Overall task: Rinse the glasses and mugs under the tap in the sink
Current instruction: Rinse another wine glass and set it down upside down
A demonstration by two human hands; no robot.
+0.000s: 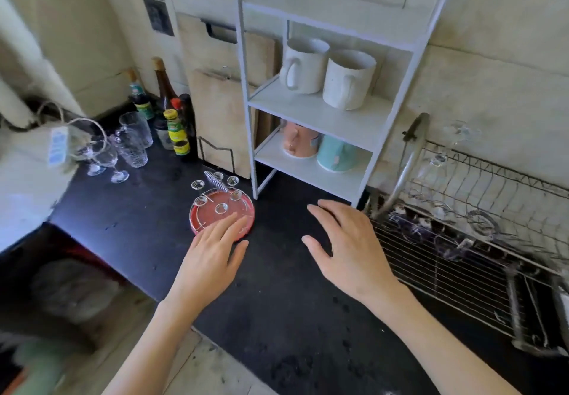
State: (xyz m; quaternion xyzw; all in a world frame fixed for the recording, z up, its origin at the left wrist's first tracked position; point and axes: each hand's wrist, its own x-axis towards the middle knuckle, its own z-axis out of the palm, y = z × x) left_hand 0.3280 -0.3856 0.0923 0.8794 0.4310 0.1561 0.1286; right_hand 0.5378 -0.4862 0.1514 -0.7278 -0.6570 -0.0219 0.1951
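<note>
Clear glasses [131, 142] cluster at back-left of black counter [277, 302]: tumblers and stemmed ones, beside sauce bottles [172, 117]. Two white mugs [329, 72] upside down on middle shelf of white rack [311, 111]; pink mug [298, 139] and teal mug [337, 154] on shelf below. Left hand [212, 253] flat, fingers straight, over red round tray [221, 214] with wire coils. Right hand [348, 246] spread, fingers relaxed, holds nothing, above counter. Wire dish rack [462, 240] just right of it. Cutting boards [215, 111] lean behind.
</note>
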